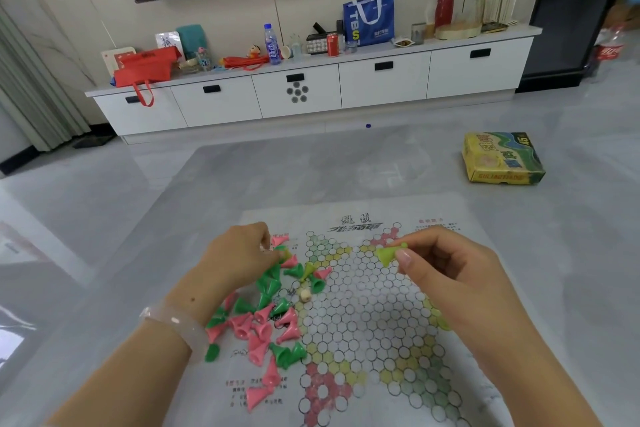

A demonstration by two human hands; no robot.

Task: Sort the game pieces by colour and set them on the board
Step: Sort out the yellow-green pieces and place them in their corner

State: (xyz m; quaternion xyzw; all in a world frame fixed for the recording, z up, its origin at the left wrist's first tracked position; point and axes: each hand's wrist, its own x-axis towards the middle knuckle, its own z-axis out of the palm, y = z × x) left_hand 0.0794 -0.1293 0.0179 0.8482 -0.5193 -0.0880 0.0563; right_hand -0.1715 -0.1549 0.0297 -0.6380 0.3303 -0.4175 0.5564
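Nearest the camera, at the lower centre of the frame, the paper Chinese checkers board (363, 322) lies flat on the grey table (277, 170), its star of circles bare of standing pieces, so the setting-out looks barely begun. Along the board's left margin, at centre-left of the frame, a loose heap of pink cone pieces (263, 329) and dark green cone pieces (282, 354) lies tipped over and mixed together, with a small pale die (305, 295) at its right edge; the heap sits beside the playing field, probably so the circles stay free for sorted pieces. Just above the heap, the left hand (239, 253) reaches in with fingers curled, its grip seemingly pinching a yellowish piece at the heap's top, though the fingertips hide much of it. At centre-right, the right hand (450, 267) holds a yellow-green cone piece (387, 254) pinched between thumb and fingers, raised over the board's upper right, near a yellow band of circles where it likely belongs. Farther off, at right of centre, a yellow and green game box (502, 158) rests on the table, well apart from the board. Beyond it, a white TV cabinet (311, 97) crosses the upper frame.
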